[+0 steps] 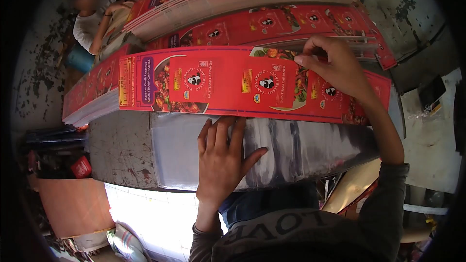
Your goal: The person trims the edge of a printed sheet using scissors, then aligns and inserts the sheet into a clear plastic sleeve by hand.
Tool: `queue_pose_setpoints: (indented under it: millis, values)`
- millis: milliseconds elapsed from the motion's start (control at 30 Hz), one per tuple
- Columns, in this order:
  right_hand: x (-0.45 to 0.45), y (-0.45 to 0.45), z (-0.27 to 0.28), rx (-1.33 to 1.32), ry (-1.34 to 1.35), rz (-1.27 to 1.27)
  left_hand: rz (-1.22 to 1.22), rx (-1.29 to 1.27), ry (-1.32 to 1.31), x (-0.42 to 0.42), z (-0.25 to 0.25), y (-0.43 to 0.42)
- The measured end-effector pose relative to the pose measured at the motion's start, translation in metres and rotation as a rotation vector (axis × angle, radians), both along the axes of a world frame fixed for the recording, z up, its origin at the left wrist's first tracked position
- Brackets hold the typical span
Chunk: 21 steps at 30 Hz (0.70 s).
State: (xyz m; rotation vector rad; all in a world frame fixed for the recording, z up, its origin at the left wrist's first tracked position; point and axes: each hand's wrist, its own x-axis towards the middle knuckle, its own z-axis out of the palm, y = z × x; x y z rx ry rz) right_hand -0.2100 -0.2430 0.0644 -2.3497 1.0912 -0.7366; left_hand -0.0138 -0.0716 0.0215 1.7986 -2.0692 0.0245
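A long red printed cardboard strip (228, 85), with panda logos and food pictures, lies across the work surface. My right hand (335, 65) is at its upper edge toward the right, thumb on the printed face and index finger curled at the edge, pinching it. My left hand (221, 157) rests palm down with fingers spread on a clear plastic sheet (177, 150). Its fingertips reach the strip's lower edge.
More red printed strips (276, 24) stand in stacks behind, and another stack (92, 87) is on the left. A person in a white shirt (86, 31) is at the far left. A brownish container (75, 206) stands lower left.
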Motion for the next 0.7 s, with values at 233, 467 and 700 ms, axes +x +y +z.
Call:
queue_pose_setpoints:
  millis: [233, 467, 700]
  values:
    - [0.004, 0.002, 0.010, 0.018, 0.010, 0.036, 0.068, -0.083, 0.020, -0.003, -0.004, -0.001]
    - [0.002, -0.003, 0.009, -0.039, -0.005, 0.061, 0.096, -0.335, -0.024, -0.003, -0.005, 0.000]
    - [0.005, 0.003, 0.032, -0.030, 0.034, -0.004, 0.038, -0.417, -0.076, -0.003, -0.004, 0.007]
